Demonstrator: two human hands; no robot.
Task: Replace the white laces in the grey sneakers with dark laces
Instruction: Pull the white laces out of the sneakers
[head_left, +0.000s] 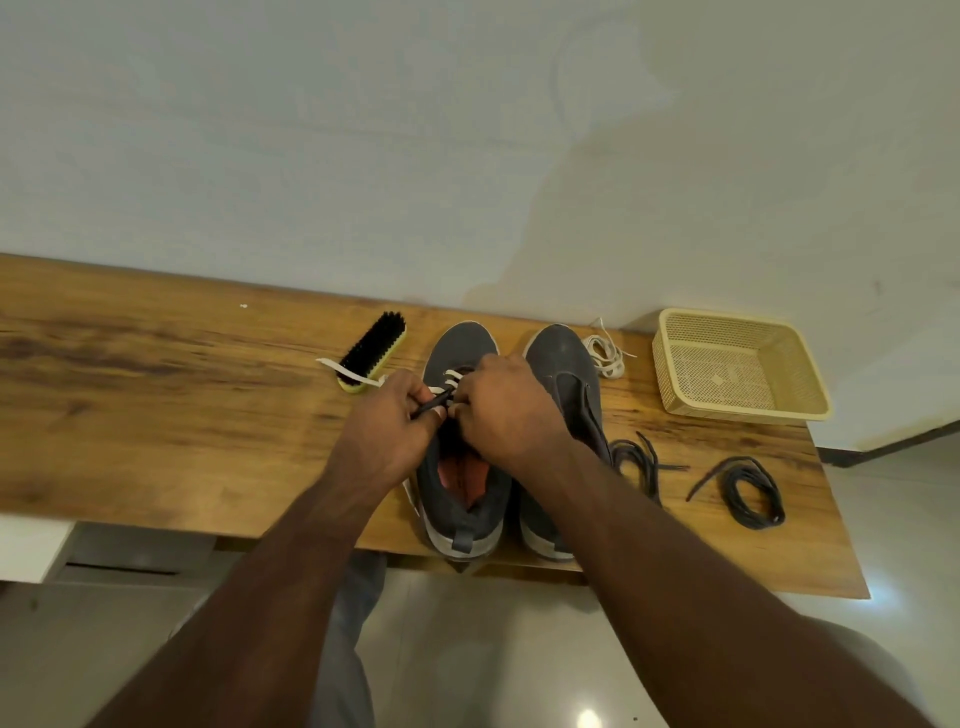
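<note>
Two grey sneakers are set side by side on the tabletop (156, 415). The left sneaker (462, 499) is worked on by both hands. A dark lace end (434, 402) is pinched by the left hand (392, 428). The right hand (506, 410) is curled over the eyelets, where white laces (451, 383) are seen; what its fingers pinch cannot be told. At 3 o'clock of the right sneaker (563, 364), a coiled dark lace (750, 493) is laid.

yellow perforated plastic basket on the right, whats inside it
The yellow perforated plastic basket shows only its bare mesh floor and far walls. The raised near wall hides the strip of floor just behind it.
</note>
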